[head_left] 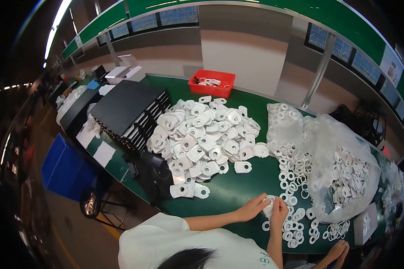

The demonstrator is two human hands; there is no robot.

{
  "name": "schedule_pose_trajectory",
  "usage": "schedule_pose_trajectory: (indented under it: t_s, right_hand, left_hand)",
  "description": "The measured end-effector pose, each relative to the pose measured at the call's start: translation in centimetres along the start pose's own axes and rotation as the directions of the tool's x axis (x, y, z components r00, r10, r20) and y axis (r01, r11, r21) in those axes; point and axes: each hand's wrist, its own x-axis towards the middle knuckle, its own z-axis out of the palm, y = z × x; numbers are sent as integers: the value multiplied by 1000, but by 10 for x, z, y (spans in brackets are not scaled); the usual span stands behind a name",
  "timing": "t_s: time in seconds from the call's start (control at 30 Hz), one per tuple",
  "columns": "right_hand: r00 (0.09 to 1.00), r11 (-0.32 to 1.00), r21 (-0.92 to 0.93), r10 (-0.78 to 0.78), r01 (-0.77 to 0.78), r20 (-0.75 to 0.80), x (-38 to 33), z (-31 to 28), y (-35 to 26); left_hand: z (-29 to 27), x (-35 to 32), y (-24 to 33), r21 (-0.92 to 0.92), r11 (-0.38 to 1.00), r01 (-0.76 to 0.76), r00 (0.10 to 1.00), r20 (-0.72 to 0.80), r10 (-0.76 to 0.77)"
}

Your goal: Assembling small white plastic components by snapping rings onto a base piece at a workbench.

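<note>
Over the green table [229,184], my left hand [252,209] pinches a small white plastic part [269,209] by its left side. My right hand [279,211] grips the same part from the right, with fingers closed. The fingers cover some of it, so its exact shape is hard to make out. Beside and behind my right hand lie many loose white rings [290,226], some in short overlapping rows. Farther off and to the left rises a large heap of flat white plates with round holes [206,134].
A red bin [212,83] with white pieces stands at the back. Black stacked trays [125,107] are on the left. To the right are clear bags [321,179] of white parts and a small white box [366,224]. Another person's hands [338,253] show at lower right.
</note>
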Motion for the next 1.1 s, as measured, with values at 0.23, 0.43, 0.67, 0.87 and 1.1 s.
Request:
schedule_pose_trajectory:
  t_s: [0.23, 0.43, 0.67, 0.87, 1.1]
  right_hand:
    - [944, 957, -273, -2, 98, 329, 5, -24, -22]
    - [948, 888, -438, 6, 140, 317, -13, -18, -18]
    - [911, 916, -386, 249, -112, 328, -22, -25, -1]
    - [994, 991, -81, 106, -106, -8, -1, -3, 18]
    - [975, 994, -57, 79, -93, -208, 24, 13, -11]
  left_hand:
    - [-16, 9, 3, 308, 944, -120, 985, 153, 76]
    - [-17, 4, -16, 554, 826, -107, 990, 139, 36]
    - [-27, 1, -34, 498, 862, -96, 952, 299, -67]
    - [-5, 16, -31, 193, 980, 55, 985, -171, -21]
    - [4, 15, 14, 256, 965, 63, 993, -111, -35]
